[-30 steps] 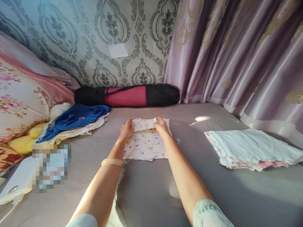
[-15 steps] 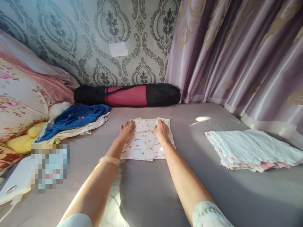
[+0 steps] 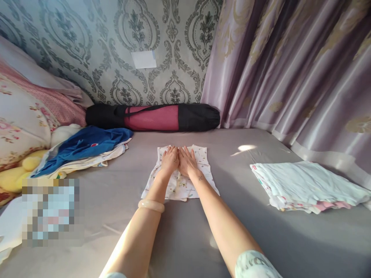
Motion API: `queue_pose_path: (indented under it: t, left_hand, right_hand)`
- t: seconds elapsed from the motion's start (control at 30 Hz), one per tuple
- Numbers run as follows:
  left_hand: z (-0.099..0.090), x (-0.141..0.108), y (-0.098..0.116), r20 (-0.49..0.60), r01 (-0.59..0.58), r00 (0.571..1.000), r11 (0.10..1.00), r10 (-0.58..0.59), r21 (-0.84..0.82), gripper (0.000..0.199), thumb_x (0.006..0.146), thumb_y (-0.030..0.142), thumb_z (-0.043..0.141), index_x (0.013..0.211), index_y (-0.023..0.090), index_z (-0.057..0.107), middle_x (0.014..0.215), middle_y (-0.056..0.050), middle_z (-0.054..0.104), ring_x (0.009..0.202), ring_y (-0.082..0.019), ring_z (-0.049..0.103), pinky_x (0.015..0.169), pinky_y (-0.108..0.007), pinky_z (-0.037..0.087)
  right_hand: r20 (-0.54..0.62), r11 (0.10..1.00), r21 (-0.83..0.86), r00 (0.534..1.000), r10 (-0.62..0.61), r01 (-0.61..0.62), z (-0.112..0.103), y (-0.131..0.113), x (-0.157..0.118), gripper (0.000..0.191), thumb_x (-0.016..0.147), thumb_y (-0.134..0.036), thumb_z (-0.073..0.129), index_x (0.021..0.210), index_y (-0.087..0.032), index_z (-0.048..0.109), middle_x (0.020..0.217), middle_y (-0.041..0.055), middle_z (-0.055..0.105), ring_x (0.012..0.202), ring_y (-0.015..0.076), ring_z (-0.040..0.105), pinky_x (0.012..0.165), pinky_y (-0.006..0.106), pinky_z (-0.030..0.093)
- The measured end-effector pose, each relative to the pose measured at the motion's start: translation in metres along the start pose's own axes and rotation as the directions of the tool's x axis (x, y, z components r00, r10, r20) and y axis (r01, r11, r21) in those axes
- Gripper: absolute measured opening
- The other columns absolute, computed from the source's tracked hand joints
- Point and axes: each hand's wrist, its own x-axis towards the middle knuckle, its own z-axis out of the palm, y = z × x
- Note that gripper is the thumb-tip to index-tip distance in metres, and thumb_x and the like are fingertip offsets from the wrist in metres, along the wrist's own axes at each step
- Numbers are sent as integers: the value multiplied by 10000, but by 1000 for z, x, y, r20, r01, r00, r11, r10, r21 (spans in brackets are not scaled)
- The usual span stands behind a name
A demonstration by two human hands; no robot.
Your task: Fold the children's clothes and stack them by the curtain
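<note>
A small white printed garment point(image 3: 203, 164), which looks like a child's top, lies spread flat on the grey bed sheet point(image 3: 232, 154) in front of me. My left hand point(image 3: 170, 160) rests flat on its upper middle, fingers stretched out and pointing away from me. Beside it, almost touching, my right hand point(image 3: 188, 160) lies palm down on the same cloth with its fingers extended. Parts of the garment's centre are hidden beneath both hands. Its lower edge and side edges show around my wrists.
To the right lies a stack of folded light clothes point(image 3: 307, 183). On the left are a blue garment point(image 3: 87, 146) over pale cloth, a yellow plush toy point(image 3: 17, 175) and a blurred-out item point(image 3: 55, 212). A black and red long bag point(image 3: 153, 117) lies along the wall.
Both hands have come together over the garment's middle, from its left and right upper parts. My right hand's curled fingers have straightened. The garment's lower part looks more spread out.
</note>
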Motion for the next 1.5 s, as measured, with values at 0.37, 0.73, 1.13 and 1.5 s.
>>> queue_pose_path:
  t: [0.37, 0.73, 1.13, 1.5]
  left_hand:
    - [19, -3, -24, 54, 35, 998, 999, -36, 16, 506, 983, 222, 292, 1463, 142, 432, 1540, -138, 415, 1453, -291, 327, 1177, -480, 252]
    - [10, -5, -23, -42, 116, 993, 985, -111, 127, 561, 1002, 355, 267, 1451, 66, 442, 1530, -201, 408, 1459, -331, 301, 1190, -523, 205]
    - [5, -4, -32, -48, 167, 986, 977, -162, 131, 555, 995, 332, 233, 1456, 115, 454, 1546, -167, 396, 1477, -302, 271, 1205, -515, 177]
    - [3, -10, -46, 14, 174, 984, 969, -179, 175, 611, 992, 404, 232, 1509, 112, 375, 1591, -152, 313, 1476, -331, 256, 1189, -536, 197]
  right_hand:
    - [31, 1000, -3, 999, 14, -14, 12, 2, -1, 566, 991, -267, 243, 1512, -103, 390, 1586, 103, 335, 1492, 274, 209, 1216, 433, 64]
    - [-49, 979, 102, 982, 185, -179, 5, 8, -3, 567, 1004, -337, 295, 1511, -95, 370, 1595, 141, 307, 1505, 263, 160, 1215, 441, 83]
    - [-19, 950, 149, 959, 282, -276, -9, 24, 3, 564, 1011, -356, 294, 1517, -114, 354, 1613, 125, 268, 1511, 250, 136, 1216, 443, 70]
    - [-108, 887, 241, 898, 427, -393, 1, 41, -3, 552, 983, -349, 425, 1467, -83, 415, 1597, 180, 283, 1509, 270, 142, 1220, 440, 7]
